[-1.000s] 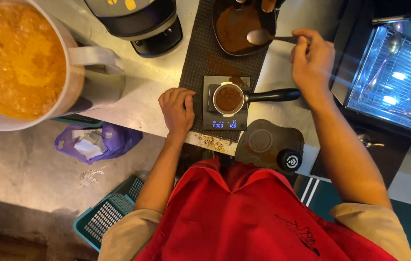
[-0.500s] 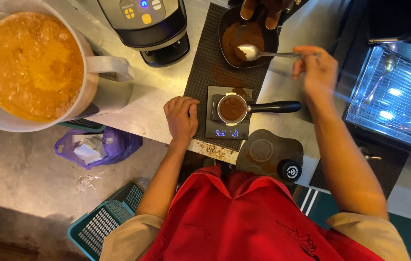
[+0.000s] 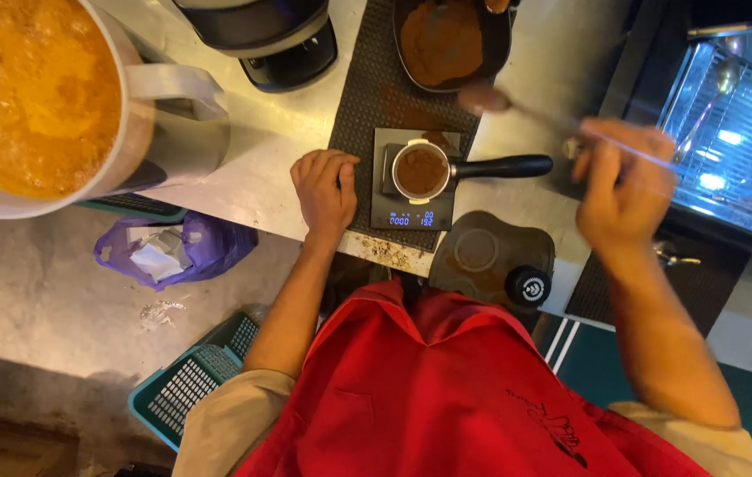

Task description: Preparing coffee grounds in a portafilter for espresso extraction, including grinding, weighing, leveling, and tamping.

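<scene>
A portafilter (image 3: 422,170) filled with brown ground coffee rests on a small black digital scale (image 3: 411,215), its black handle pointing right. My left hand (image 3: 325,188) lies flat on the mat just left of the scale, holding nothing. My right hand (image 3: 625,188) holds a long metal spoon (image 3: 517,108). The spoon's bowl carries coffee grounds and hovers between the portafilter and a dark bowl of ground coffee (image 3: 444,40) at the back.
A large white jug of orange liquid (image 3: 36,93) fills the upper left. A black grinder base (image 3: 274,40) stands behind the mat. A dark tamping mat with a black tamper (image 3: 528,285) sits at the counter edge. At right is a metal drip tray (image 3: 729,141).
My right hand has drawn the spoon out of the coffee bowl and moved it down and right. My left hand has stayed beside the scale.
</scene>
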